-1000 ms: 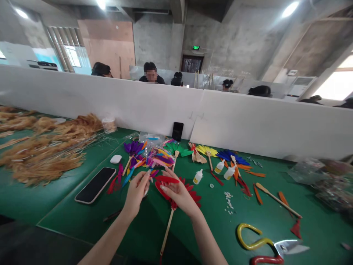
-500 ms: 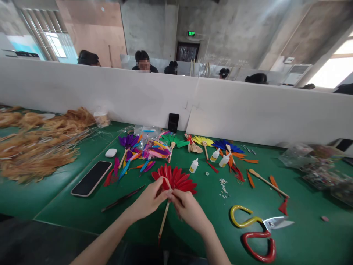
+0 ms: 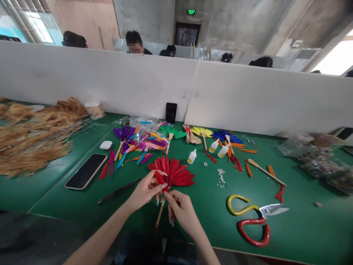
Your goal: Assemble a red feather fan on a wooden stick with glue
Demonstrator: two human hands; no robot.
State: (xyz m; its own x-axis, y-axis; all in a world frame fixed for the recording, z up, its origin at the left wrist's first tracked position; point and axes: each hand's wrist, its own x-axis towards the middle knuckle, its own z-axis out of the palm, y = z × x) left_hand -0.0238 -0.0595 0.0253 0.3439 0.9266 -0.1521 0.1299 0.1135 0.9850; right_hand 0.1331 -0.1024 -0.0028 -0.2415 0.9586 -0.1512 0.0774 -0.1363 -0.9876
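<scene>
A red feather fan (image 3: 178,171) with a pale wooden handle (image 3: 159,218) lies on the green table in front of me. My left hand (image 3: 147,189) is closed on a single red feather (image 3: 160,178) in front of the fan's left part. The fingertips of my right hand (image 3: 180,208) pinch the lower end of that same feather, close to where the handle meets the fan. My fingers cover the fan's base. Left of my hands lie dark tweezers (image 3: 119,190); to the right are large scissors (image 3: 260,215) with one yellow and one red handle loop.
Glue bottles (image 3: 192,156), white beads (image 3: 221,176) and a bare fan handle with a red tassel (image 3: 266,172) lie beyond and to the right. Purple, green (image 3: 172,131), yellow and blue fans line the back. A phone (image 3: 86,172) and straw-coloured fibres (image 3: 38,136) are left. A white partition (image 3: 124,81) stands behind.
The view has tipped down a little. My right hand has drawn slightly down from the fan's base, and the red feather between my hands shows more plainly.
</scene>
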